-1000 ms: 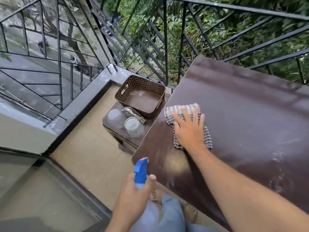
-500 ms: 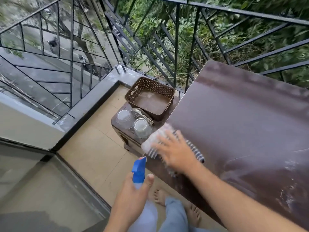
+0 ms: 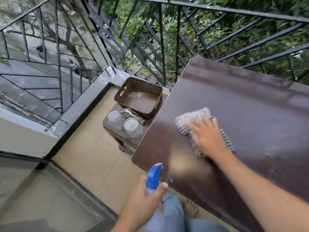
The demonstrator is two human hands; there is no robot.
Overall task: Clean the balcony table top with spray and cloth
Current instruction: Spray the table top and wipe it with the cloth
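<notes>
The dark brown balcony table top (image 3: 242, 104) fills the right side of the view. My right hand (image 3: 206, 137) lies flat, fingers spread, on a grey-and-white checked cloth (image 3: 192, 117) pressed to the table's left part; the cloth is blurred by motion. Fine spray droplets glisten on the table near its front left corner. Below that corner, off the table, my left hand (image 3: 143, 201) grips a spray bottle with a blue trigger head (image 3: 154, 175), nozzle pointing up and away from me.
A low brown stool (image 3: 117, 139) left of the table carries a perforated brown basket (image 3: 138, 97), two upturned clear glasses (image 3: 133, 127) and some cutlery. Black metal railings (image 3: 160, 47) enclose the balcony. Beige floor tiles lie below; my legs and bare feet stand by the table's front edge.
My right hand slid the cloth down to the table's left edge, then back up and to the right onto the surface. My left hand with the bottle stayed about where it was.
</notes>
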